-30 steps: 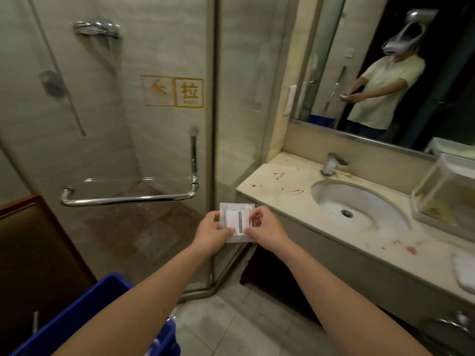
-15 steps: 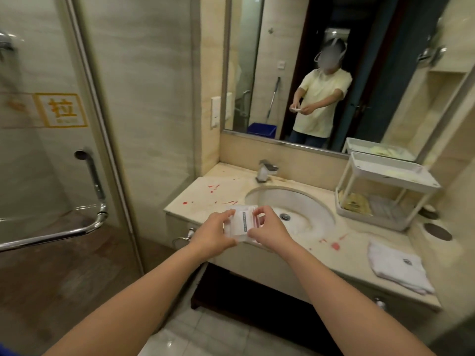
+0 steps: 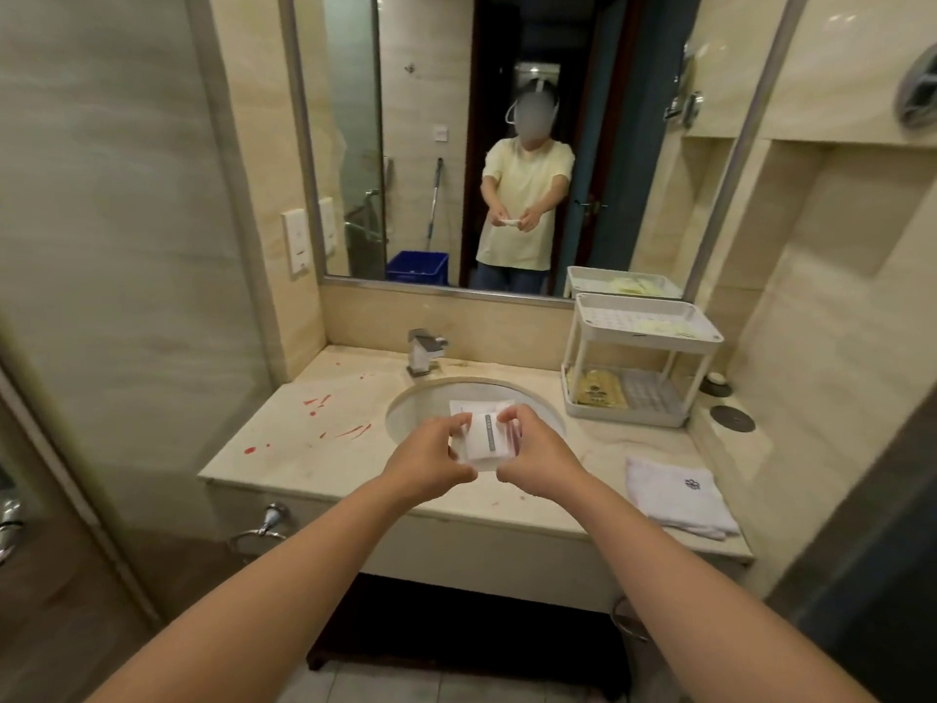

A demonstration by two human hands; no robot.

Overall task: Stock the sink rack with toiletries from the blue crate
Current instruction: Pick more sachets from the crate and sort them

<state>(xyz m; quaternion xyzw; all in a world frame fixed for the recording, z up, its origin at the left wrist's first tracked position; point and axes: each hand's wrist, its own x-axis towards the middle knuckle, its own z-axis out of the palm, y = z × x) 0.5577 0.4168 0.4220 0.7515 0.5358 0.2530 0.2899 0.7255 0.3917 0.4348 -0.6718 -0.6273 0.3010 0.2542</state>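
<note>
- The white sachets (image 3: 484,437), a small flat stack with the gray stripe running away from me, sit over the basin (image 3: 421,405), left of the sink rack (image 3: 654,338) and nearer me.
- My left hand (image 3: 430,461) and right hand (image 3: 538,456) pinch the stack's opposite side edges.
- The rack lies ahead and right of the stack; my right hand is nearer it, so I judge it should carry.
</note>
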